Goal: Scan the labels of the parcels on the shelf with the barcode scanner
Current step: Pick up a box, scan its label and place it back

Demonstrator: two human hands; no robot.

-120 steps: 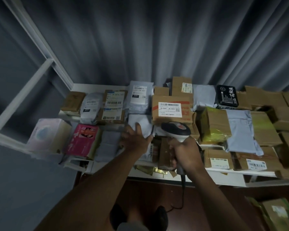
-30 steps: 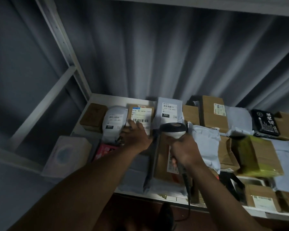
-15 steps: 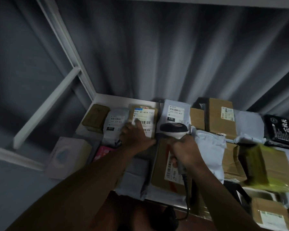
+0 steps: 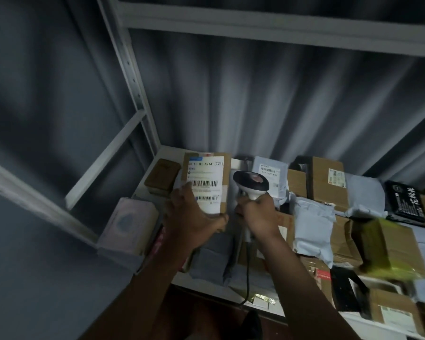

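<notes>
I hold the brown box [image 4: 206,182] tipped up off the shelf [image 4: 206,288] in my left hand [image 4: 194,217], fingers curled round its lower edge and thumb under the corner, so its white label [image 4: 205,184] faces me. The box stands with its long axis upright, and the label runs the same way, with one barcode across its middle and a second near its lower end, just above my fingers. The scanner [image 4: 250,184] sits just right of the box, almost touching its edge; my right hand [image 4: 258,214] is wrapped tight round the scanner's handle, and the dark head points away from me, toward the back of the shelf, not at the label. So, as I judge it, the coming move turns on swinging the head left onto the barcode, or tilting the box right toward it; my right hand is the nearer one for that. On the label I can read "M1 A21A [T21]" on the top line; the smaller print is too blurred. Right of the scanner, a grey mailer bag [image 4: 269,173] carries a label with digits I cannot read surely. Farther right of the box, a black packet [image 4: 406,202] bears large white Chinese characters that I cannot make out.
</notes>
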